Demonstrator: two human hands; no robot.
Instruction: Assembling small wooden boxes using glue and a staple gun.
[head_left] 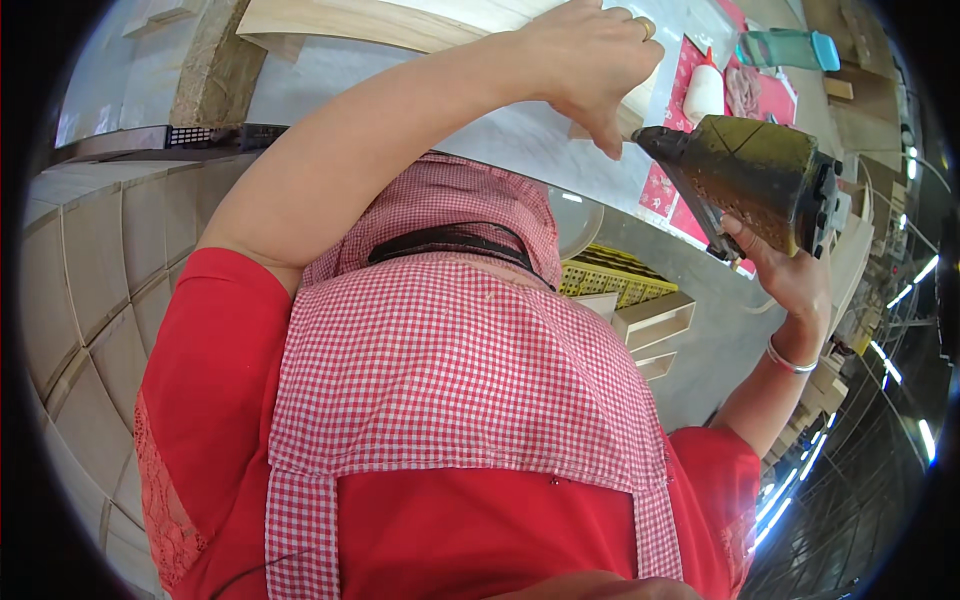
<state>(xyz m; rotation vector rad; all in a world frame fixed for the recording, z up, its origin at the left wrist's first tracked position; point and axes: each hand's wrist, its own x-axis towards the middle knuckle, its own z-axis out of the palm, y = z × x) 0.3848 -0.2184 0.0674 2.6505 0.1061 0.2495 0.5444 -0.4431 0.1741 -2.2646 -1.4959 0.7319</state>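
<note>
The nail gun [765,180] has a matt, scuffed olive metal body with a black nose. The wooden panel [400,20] at the far edge of the worktop [520,135] is pale, smooth, unfinished wood. The worktop is a smooth, slightly glossy grey surface. The glue bottle [705,90] is glossy white plastic. The apron [450,360] is checked woven cloth. The bangle [790,362] is shiny metal.

Left hand [590,60] pressing down, right hand [790,270] clenched, raised.
</note>
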